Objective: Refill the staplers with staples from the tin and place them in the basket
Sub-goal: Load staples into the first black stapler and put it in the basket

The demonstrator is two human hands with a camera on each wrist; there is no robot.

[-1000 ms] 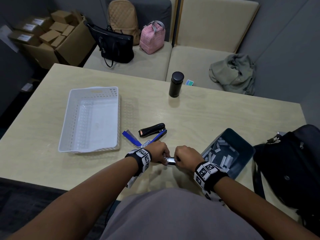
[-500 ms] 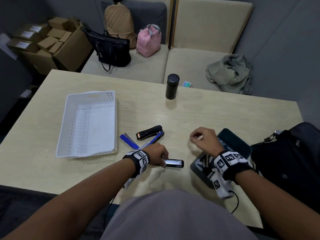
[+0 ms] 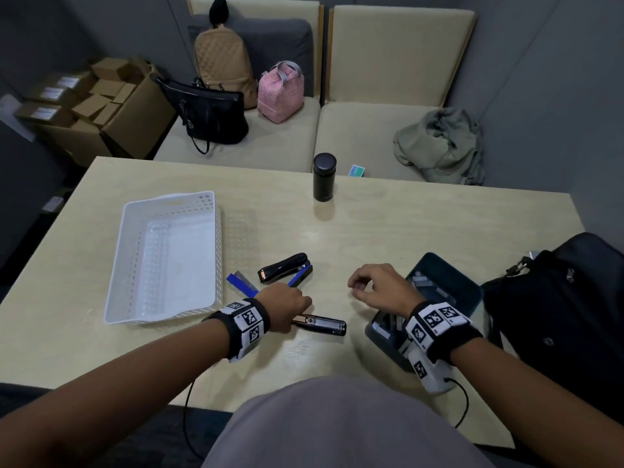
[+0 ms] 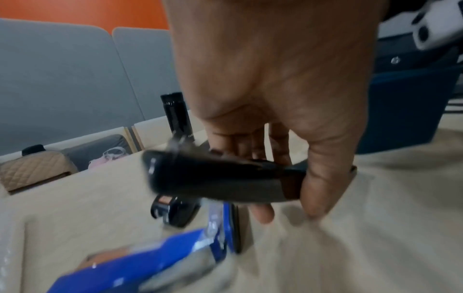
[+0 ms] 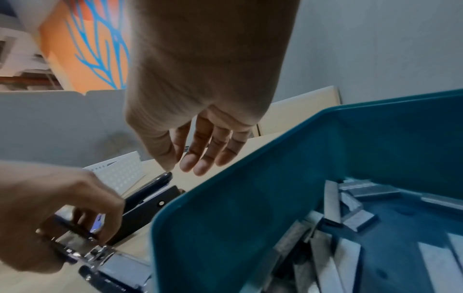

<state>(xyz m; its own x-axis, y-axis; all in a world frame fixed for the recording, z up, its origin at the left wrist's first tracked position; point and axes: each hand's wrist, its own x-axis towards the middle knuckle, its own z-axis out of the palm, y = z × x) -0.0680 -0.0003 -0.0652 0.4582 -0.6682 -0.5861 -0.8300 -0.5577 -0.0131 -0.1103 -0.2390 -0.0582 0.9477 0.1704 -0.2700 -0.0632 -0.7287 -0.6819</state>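
Black and chrome, the open stapler point(image 3: 320, 325) lies on the pale wooden worktop point(image 3: 422, 228) in front of the person, and the left hand point(image 3: 285, 304) grips its rear end with curled fingers. The right hand point(image 3: 378, 287) hangs above the worktop with fingers loosely bent, holding nothing, just beside the teal tin point(image 3: 449, 275) of staple strips point(image 5: 330, 202). A second black stapler point(image 3: 283, 267) and a blue stapler point(image 3: 270, 282) lie together just beyond the left hand. The white perforated basket point(image 3: 169, 201) sits to their left with no stapler inside. A black flask point(image 3: 324, 177) stands upright near the far edge.
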